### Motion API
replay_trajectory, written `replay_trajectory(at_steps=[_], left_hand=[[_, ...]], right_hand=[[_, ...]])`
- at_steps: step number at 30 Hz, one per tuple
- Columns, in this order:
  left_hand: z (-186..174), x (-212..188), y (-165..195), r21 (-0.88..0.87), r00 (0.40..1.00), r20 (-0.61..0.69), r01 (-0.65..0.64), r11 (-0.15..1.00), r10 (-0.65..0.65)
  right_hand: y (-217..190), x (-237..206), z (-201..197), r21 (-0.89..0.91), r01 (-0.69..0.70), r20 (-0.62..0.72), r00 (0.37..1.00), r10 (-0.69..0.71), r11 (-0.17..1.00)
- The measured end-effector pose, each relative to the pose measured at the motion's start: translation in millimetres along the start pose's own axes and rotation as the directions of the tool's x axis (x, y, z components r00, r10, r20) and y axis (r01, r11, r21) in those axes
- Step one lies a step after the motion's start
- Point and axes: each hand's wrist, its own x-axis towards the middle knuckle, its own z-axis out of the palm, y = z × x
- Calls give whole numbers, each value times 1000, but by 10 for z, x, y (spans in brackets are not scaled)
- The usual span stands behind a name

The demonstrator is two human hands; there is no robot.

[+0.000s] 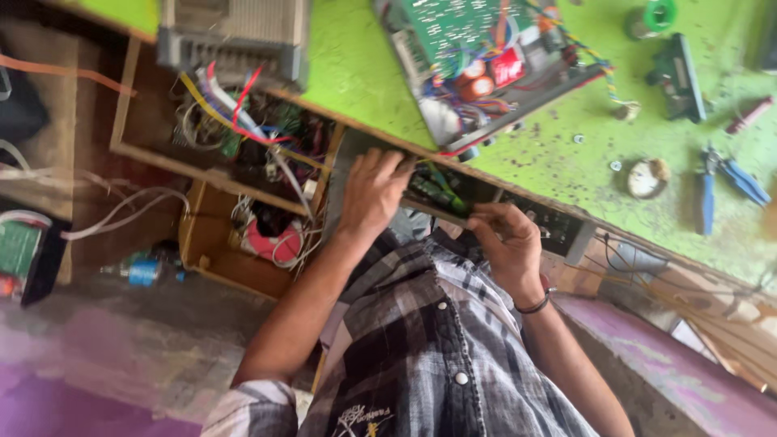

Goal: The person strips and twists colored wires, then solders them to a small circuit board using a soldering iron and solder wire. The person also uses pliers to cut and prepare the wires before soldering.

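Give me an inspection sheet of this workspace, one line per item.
Surface: green-painted workbench top, speckled and scuffed.
Job's things: dark circuit board with green parts in the drawer opening under the bench edge; left hand rests on it, right hand grips its near end.
Clutter: opened electronics chassis with green board, blue-handled pliers, round white tin, grey finned metal case.
Hands: both bare; the right wrist wears a dark band.
Cables: tangled red, yellow and white wires in the wooden shelf compartment; white cables trail left.
Surroundings: purple mat, checked shirt.
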Motion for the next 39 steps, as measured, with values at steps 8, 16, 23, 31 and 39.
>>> replay_trajectory(at_steps=[8, 16, 23, 31, 39], left_hand=[[-669, -197, 426, -671, 996, 21, -55, 739, 92], [-1090, 46, 922, -591, 962, -123, -267, 762, 242], [-1138, 260, 963, -671, 991, -72, -129, 730, 109], [-1159, 254, 867, -819, 993, -100, -46, 572, -62], [-1284, 134, 706, -793, 987, 17, 111, 599, -161]], right_hand=[[-352, -135, -53, 372, -50, 139, 990, -2, 927], [-945, -150, -134, 496, 197, -9, 975, -222, 846], [-900, 33, -189, 279, 132, 45, 988, -150, 951], [-967, 263, 331, 36, 106, 149, 983, -111, 994], [-1174, 355, 154, 348, 158, 71, 978, -194, 924]])
